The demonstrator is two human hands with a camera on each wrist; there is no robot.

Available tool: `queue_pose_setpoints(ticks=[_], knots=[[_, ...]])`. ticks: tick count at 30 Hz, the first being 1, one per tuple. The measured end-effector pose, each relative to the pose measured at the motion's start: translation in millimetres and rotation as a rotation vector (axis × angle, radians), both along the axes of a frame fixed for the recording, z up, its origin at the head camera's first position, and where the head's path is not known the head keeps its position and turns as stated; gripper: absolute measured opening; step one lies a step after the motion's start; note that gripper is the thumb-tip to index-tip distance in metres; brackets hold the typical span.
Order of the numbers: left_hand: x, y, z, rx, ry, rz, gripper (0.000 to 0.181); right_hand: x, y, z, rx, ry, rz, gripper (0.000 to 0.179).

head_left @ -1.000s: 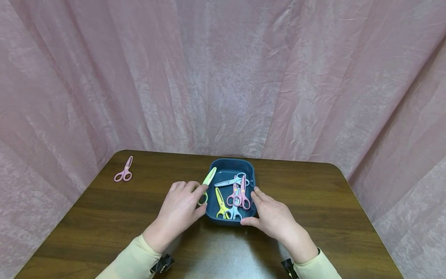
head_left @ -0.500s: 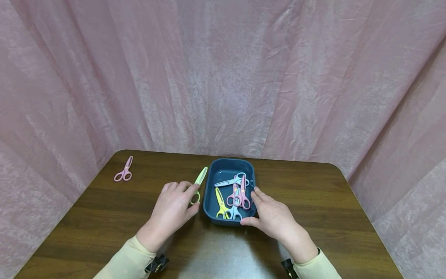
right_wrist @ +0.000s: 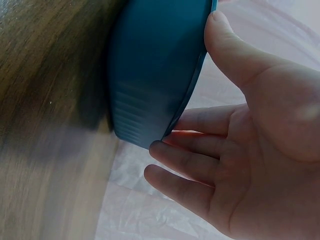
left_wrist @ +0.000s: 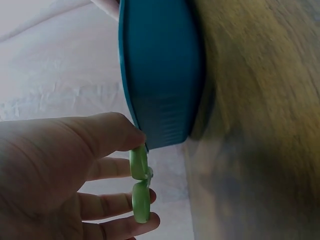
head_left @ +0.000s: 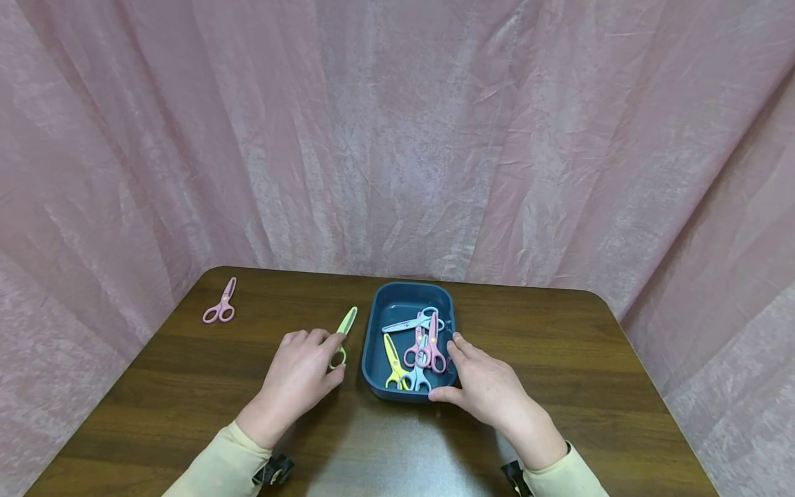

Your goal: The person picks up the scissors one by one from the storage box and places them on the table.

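My left hand (head_left: pixel 298 376) pinches green scissors (head_left: pixel 346 323) near their handle loops, with the blades pointing away from me. In the left wrist view, the thumb and fingers lie on either side of the green loops. The scissors are just left of a dark blue bin (head_left: pixel 365 366), apart from it in the head view. Relaxed, nearly straight fingers of my right hand (head_left: pixel 487 386) touch the bin's right side, its thumb at the near right corner. Inside lie several scissors: yellow scissors (head_left: pixel 393 359) at the left, light blue scissors (head_left: pixel 404 325) and pink scissors (head_left: pixel 434 338) overlapping.
Another pair of pink scissors (head_left: pixel 221 305) lies near the far left corner of the brown wooden table (head_left: pixel 546 331). A pink curtain (head_left: pixel 397 138) hangs behind the table's far edge.
My left hand has moved left with the green scissors, from over the bin's left rim to beside the bin. The right hand and the bin have stayed still.
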State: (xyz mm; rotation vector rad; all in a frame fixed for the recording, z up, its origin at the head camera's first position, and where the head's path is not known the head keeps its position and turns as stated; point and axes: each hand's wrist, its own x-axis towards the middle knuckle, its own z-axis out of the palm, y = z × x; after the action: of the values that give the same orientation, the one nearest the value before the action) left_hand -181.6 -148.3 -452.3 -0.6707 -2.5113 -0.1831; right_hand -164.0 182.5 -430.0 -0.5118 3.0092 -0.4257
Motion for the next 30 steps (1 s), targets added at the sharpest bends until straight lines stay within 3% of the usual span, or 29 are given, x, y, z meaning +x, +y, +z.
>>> queue_pose_setpoints(ticks=[11,30], knots=[[-4.1,-5.5,-10.6,-0.026,-0.010,0.018,0.040,-0.5,0,0.4,0.000,0.002,-0.002,0.101],[-5.2,-10.2,-14.7,-0.075,-0.104,0.070,0.037,-1.6,1,-2.4,0.002,0.009,0.008,0.101]])
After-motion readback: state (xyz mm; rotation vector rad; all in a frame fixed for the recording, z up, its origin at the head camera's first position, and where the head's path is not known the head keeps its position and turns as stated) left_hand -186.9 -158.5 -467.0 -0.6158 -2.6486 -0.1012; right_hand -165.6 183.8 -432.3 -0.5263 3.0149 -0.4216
